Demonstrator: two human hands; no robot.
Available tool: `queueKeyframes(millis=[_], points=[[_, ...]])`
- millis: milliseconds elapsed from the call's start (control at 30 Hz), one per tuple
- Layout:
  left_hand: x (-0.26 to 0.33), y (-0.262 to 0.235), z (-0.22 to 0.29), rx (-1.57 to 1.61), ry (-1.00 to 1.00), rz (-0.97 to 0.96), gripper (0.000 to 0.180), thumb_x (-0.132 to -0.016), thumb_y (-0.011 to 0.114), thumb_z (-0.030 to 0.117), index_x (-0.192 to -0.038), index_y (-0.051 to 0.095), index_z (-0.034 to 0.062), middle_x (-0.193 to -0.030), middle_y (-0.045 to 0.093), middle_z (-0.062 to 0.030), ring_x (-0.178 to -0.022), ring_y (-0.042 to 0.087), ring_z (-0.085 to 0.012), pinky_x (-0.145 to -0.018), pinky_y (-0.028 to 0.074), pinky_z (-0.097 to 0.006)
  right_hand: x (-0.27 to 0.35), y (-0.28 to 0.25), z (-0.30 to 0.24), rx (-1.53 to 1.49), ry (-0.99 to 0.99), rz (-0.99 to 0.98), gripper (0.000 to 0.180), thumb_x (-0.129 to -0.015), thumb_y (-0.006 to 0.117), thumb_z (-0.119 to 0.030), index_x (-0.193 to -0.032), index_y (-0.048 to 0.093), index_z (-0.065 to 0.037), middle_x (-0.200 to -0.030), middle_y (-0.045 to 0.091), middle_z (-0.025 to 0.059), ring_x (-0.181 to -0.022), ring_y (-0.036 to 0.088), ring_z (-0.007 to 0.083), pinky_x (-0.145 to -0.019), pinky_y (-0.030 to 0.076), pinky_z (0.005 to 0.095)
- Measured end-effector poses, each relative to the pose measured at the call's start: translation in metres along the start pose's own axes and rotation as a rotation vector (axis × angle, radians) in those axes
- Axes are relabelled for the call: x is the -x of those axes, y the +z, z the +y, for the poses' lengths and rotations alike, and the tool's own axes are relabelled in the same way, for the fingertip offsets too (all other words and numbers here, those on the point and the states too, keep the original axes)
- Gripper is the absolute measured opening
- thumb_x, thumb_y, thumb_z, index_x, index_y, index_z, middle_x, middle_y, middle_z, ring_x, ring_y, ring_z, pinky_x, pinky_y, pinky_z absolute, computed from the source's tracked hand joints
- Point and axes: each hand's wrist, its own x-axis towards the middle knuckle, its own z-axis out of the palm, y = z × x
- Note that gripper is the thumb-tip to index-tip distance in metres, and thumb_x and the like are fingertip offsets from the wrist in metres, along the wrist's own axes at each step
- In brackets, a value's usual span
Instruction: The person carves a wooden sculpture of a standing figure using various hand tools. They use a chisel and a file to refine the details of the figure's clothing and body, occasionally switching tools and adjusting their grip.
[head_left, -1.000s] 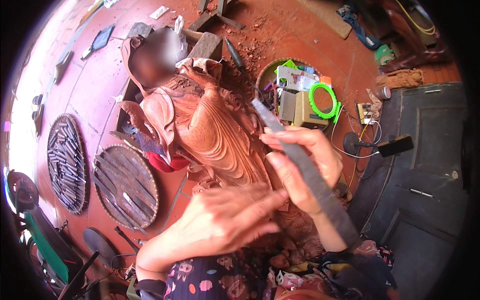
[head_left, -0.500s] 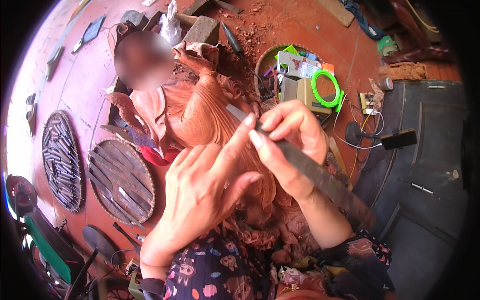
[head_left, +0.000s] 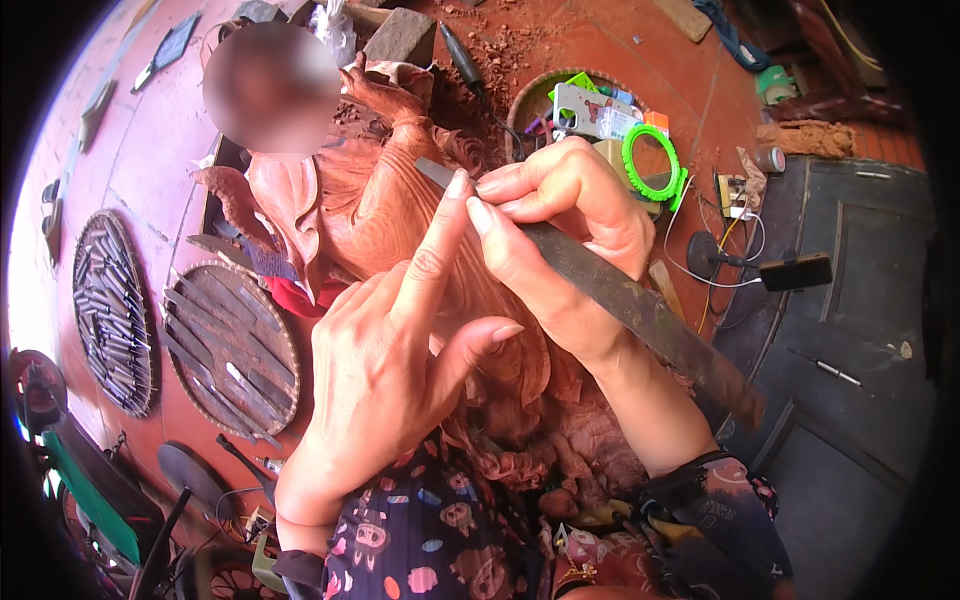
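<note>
pinching one flat bar [head_left: 610,285] in one right hand [head_left: 585,200], one left hand [head_left: 370,375] spread, forefinger on it, over one carving [head_left: 355,215]

a red tiled floor [head_left: 670,90] carries the things here, paling to lilac on the left where bright light falls across it. on that side sit a round woven tray [head_left: 153,345] heaped with slim dark tools and, just beside it, a second tray [head_left: 250,287] of flat, dark ones. farther up, reddish wood chips [head_left: 510,40] are strewn over the tiles, a dark pen-shaped tool [head_left: 460,58] among them. near that stands a round basket [head_left: 535,88] of oddments. whether the carved wooden figure [head_left: 395,195] rests straight on the tiles is hidden.
</note>
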Motion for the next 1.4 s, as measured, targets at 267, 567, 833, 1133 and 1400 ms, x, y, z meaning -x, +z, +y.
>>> queueKeyframes(millis=[267,567,833,1133,1400], points=[[-0.001,-0.002,0.002,0.008,0.003,0.000,0.091,-0.084,0.076,0.048,-0.156,0.040,0.0050,-0.076,0.064,-0.0082,-0.066,0.061,-0.0203,-0.067,0.052,-0.035,-0.005,0.005,0.006,-0.082,-0.081,0.084,0.021,-0.080,0.074,0.010,-0.077,0.056,0.000,-0.085,0.063,0.0082,-0.077,0.064,0.0110,-0.065,0.051,0.0232],[0.000,-0.007,0.008,-0.091,-0.002,-0.060,0.093,-0.082,0.074,0.055,-0.154,0.044,0.0049,-0.075,0.060,-0.0073,-0.068,0.059,-0.0223,-0.070,0.048,-0.036,-0.003,-0.002,0.004,-0.202,0.018,0.047,0.021,-0.081,0.073,0.010,-0.078,0.056,-0.001,-0.086,0.063,0.0072,-0.080,0.065,0.0127,-0.072,0.054,0.0248],[0.003,0.001,0.002,-0.104,0.117,-0.015,0.095,-0.081,0.075,0.054,-0.154,0.043,0.0040,-0.075,0.062,-0.0056,-0.069,0.062,-0.0226,-0.070,0.049,-0.038,0.009,-0.012,0.002,-0.144,0.085,-0.014,0.022,-0.085,0.067,0.014,-0.080,0.055,-0.003,-0.090,0.065,0.0094,-0.088,0.066,0.0159,-0.083,0.053,0.0290],[0.004,-0.006,0.003,-0.148,0.091,-0.082,0.094,-0.081,0.074,0.056,-0.153,0.044,0.0024,-0.081,0.064,-0.0067,-0.076,0.064,-0.0219,-0.074,0.047,-0.037,0.002,-0.003,0.002,-0.023,-0.089,0.067,0.023,-0.077,0.073,0.010,-0.073,0.054,-0.003,-0.079,0.063,0.0082,-0.074,0.065,0.0156,-0.065,0.051,0.0268],[0.006,-0.006,0.001,-0.171,0.098,-0.075,0.093,-0.082,0.073,0.057,-0.152,0.046,0.0026,-0.081,0.066,-0.0065,-0.078,0.064,-0.0232,-0.081,0.046,-0.037,0.010,-0.006,-0.001,0.123,-0.129,-0.017,0.025,-0.078,0.073,0.014,-0.078,0.055,-0.003,-0.088,0.066,0.0110,-0.086,0.069,0.0201,-0.078,0.056,0.0310]])
